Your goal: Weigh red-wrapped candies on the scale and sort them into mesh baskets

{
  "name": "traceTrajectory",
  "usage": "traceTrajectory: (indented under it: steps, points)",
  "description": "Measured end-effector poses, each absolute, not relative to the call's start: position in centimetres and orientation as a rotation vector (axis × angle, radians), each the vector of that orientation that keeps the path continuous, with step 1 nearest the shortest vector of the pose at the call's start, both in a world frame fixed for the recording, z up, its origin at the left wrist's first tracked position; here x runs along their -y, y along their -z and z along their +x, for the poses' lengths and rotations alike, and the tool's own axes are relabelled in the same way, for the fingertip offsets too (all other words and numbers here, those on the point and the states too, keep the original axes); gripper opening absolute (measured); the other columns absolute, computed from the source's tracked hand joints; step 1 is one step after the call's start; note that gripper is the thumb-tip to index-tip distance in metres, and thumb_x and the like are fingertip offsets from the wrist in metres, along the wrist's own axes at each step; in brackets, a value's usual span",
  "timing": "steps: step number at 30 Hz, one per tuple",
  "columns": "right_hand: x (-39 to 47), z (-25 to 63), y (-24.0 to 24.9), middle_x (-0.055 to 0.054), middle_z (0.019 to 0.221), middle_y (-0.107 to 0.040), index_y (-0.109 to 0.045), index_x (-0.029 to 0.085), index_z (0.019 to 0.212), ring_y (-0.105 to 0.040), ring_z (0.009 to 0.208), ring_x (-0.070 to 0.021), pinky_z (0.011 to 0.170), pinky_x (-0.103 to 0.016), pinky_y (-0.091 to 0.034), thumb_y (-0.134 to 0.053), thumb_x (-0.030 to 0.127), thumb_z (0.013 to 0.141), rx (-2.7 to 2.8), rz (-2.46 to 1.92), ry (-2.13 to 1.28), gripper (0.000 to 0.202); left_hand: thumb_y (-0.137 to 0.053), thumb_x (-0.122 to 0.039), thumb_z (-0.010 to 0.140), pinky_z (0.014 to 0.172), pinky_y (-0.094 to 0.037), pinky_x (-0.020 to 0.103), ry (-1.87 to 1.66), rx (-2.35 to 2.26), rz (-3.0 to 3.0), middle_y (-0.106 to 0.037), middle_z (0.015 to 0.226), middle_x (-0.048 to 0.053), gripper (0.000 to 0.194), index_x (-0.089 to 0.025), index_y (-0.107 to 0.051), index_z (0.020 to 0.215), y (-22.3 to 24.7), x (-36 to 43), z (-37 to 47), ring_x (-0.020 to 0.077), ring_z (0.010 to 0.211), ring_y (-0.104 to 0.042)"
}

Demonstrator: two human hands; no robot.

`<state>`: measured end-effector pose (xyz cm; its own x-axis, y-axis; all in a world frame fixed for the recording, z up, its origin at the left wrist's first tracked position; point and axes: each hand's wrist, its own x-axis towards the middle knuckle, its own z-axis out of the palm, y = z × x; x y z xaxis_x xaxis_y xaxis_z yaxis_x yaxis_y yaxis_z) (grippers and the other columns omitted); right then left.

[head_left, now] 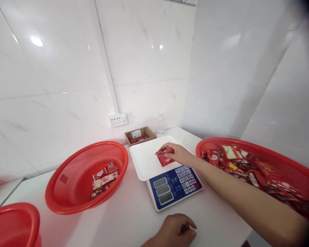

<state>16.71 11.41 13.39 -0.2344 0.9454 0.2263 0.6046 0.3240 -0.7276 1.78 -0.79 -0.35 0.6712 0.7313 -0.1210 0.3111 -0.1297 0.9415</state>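
My right hand (176,153) is closed on a red snack packet (165,160) over the white weighing tray (141,156) of a digital scale (175,187). I cannot tell whether the packet touches the tray. Blue keypad and display panels face me at the scale's front. Just in front of the scale, near the table's front edge, my left hand (173,230) is loosely curled, with a gap between thumb and forefinger and nothing seen in it.
On the right, a red basket (237,140) holds many wrapped snacks. A red mesh basket (74,171) at left contains several packets. Another red basket (33,219) stands lower left. Behind the scale are a cardboard box (150,133) and a clear bottle (161,124), close to the wall.
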Motion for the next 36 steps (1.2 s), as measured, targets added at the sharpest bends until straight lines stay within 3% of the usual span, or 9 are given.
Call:
traceTrajectory:
  steps: [5, 10, 15, 21, 26, 28, 31, 33, 36]
  points:
    - [-13.4, 15.5, -11.0, -0.004, 0.094, -0.063, -0.053, 0.019, 0.110, -0.059, 0.082, -0.0164, 0.071, -0.027, -0.047, -0.052, 0.018, 0.074, 2.006, -1.498, -0.575, 0.037, -0.052, -0.024, 0.072, 0.050, -0.036, 0.018, -0.432, -0.859, 1.694, -0.057, 0.069, 0.001, 0.027, -0.015, -0.065, 0.094, -0.4, 0.8, 1.7, 0.0082, 0.053, -0.046]
    - [-14.0, 15.4, -10.7, -0.012, 0.114, -0.055, -0.054, 0.013, 0.113, -0.050, 0.105, -0.0217, 0.089, -0.033, -0.038, -0.052, 0.022, 0.076, 2.041, -1.554, -0.368, 0.038, -0.051, -0.024, 0.072, 0.051, -0.036, 0.019, -0.407, -0.852, 1.712, -0.058, 0.070, 0.001, 0.027, -0.017, -0.065, 0.094, -1.0, 0.7, 1.6, 0.0079, 0.053, -0.044]
    - [-13.9, 13.5, -10.4, -0.008, 0.112, -0.058, -0.057, 0.020, 0.110, -0.049, 0.106, -0.0237, 0.088, -0.034, -0.037, -0.051, 0.035, 0.079, 2.182, -1.531, -0.266, 0.035, -0.053, -0.023, 0.071, 0.050, -0.034, 0.018, -0.399, -0.856, 1.689, -0.056, 0.069, 0.001, 0.027, -0.017, -0.066, 0.093, -0.9, 0.7, 1.7, 0.0077, 0.054, -0.041]
    - [-14.5, 11.5, -10.4, -0.004, 0.095, -0.064, -0.059, 0.023, 0.098, -0.054, 0.091, -0.0221, 0.076, -0.031, -0.039, -0.050, 0.022, 0.078, 2.203, -1.592, -0.188, 0.022, -0.053, -0.023, 0.069, 0.052, -0.035, 0.018, -0.403, -0.859, 1.723, -0.058, 0.071, 0.001, 0.028, -0.018, -0.067, 0.093, -0.8, 0.5, 1.7, 0.0084, 0.056, -0.042]
    - [-14.9, 11.3, -11.1, -0.002, 0.098, -0.063, -0.059, 0.024, 0.095, -0.051, 0.097, -0.0200, 0.085, -0.034, -0.034, -0.047, 0.014, 0.077, 2.204, -1.586, -0.130, 0.024, -0.053, -0.024, 0.069, 0.050, -0.033, 0.017, -0.402, -0.857, 1.694, -0.058, 0.071, 0.001, 0.028, -0.018, -0.066, 0.094, 0.0, 0.4, 1.8, 0.0072, 0.054, -0.039]
    - [-14.9, 11.5, -10.9, -0.003, 0.106, -0.061, -0.058, 0.025, 0.101, -0.047, 0.105, -0.0214, 0.093, -0.041, -0.028, -0.044, 0.016, 0.080, 2.210, -1.604, -0.130, 0.027, -0.053, -0.023, 0.069, 0.050, -0.032, 0.017, -0.411, -0.862, 1.671, -0.057, 0.070, 0.000, 0.028, -0.018, -0.066, 0.093, 0.0, 0.5, 1.8, 0.0070, 0.054, -0.039]
    - [-14.6, 12.1, -10.1, -0.006, 0.129, -0.046, -0.052, 0.026, 0.116, -0.030, 0.123, -0.0273, 0.099, -0.053, -0.015, -0.040, 0.022, 0.084, 2.223, -1.648, -0.158, 0.035, -0.054, -0.023, 0.069, 0.051, -0.033, 0.018, -0.412, -0.874, 1.670, -0.056, 0.069, 0.000, 0.027, -0.018, -0.067, 0.092, -0.5, 0.6, 1.8, 0.0076, 0.054, -0.040]
    - [-14.5, 12.3, -9.6, -0.006, 0.138, -0.036, -0.045, 0.029, 0.125, -0.020, 0.129, -0.0302, 0.098, -0.056, -0.014, -0.040, 0.025, 0.084, 2.257, -1.656, -0.201, 0.041, -0.054, -0.022, 0.068, 0.050, -0.032, 0.018, -0.410, -0.879, 1.671, -0.055, 0.068, -0.001, 0.027, -0.018, -0.067, 0.091, -0.8, 0.7, 1.8, 0.0075, 0.054, -0.039]
    - [-14.3, 12.5, -9.4, -0.005, 0.139, -0.035, -0.038, 0.032, 0.131, -0.018, 0.130, -0.0313, 0.098, -0.055, -0.019, -0.042, 0.026, 0.084, 2.299, -1.634, -0.258, 0.047, -0.054, -0.020, 0.068, 0.049, -0.031, 0.017, -0.425, -0.860, 1.664, -0.052, 0.065, -0.001, 0.026, -0.017, -0.067, 0.090, -0.9, 0.6, 1.7, 0.0068, 0.053, -0.039]
